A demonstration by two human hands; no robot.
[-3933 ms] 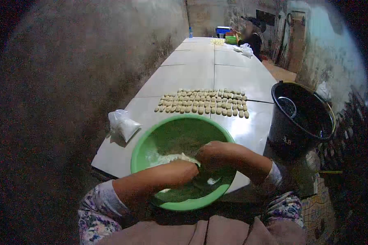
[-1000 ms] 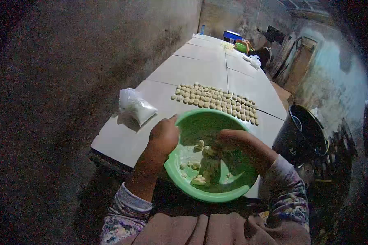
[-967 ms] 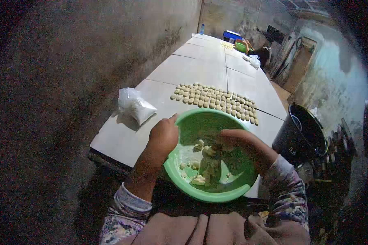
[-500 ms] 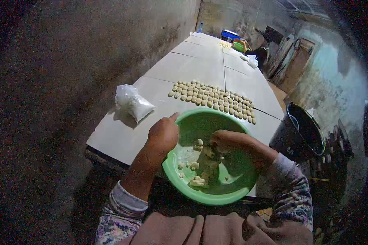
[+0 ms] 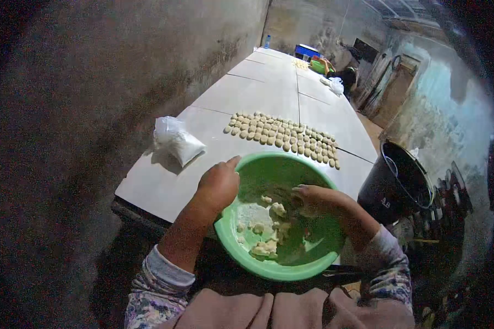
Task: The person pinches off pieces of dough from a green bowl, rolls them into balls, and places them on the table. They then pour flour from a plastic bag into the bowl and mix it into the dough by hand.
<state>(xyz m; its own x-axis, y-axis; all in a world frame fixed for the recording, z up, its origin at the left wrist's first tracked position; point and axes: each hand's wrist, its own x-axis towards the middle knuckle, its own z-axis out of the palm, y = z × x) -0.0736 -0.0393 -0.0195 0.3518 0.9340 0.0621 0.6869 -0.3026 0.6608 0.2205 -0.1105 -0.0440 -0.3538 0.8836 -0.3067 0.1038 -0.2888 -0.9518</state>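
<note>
My left hand [image 5: 219, 185] grips the upper left rim of a green bowl [image 5: 291, 272], which sits at the near edge of the table. Inside the bowl, my right hand [image 5: 312, 200] is at the right side, its fingers partly in shadow; whether they hold anything is unclear. Pale dough lumps [image 5: 264, 248] and white powder [image 5: 253, 214] lie at the bowl's bottom, left of my right hand. Beyond the bowl, small dough pieces [image 5: 282, 134] stand in rows on the table.
A plastic bag of white powder [image 5: 185, 147] rests on the table [image 5: 142, 183] at left. A black bucket [image 5: 376, 189] stands at right. At the far end are a person [image 5: 346, 75], another green bowl [image 5: 317, 67], a blue container [image 5: 307, 50] and a bottle [image 5: 267, 41].
My right hand has moved slightly right and down within the bowl, and the dough lumps have shifted. My left hand stays on the rim.
</note>
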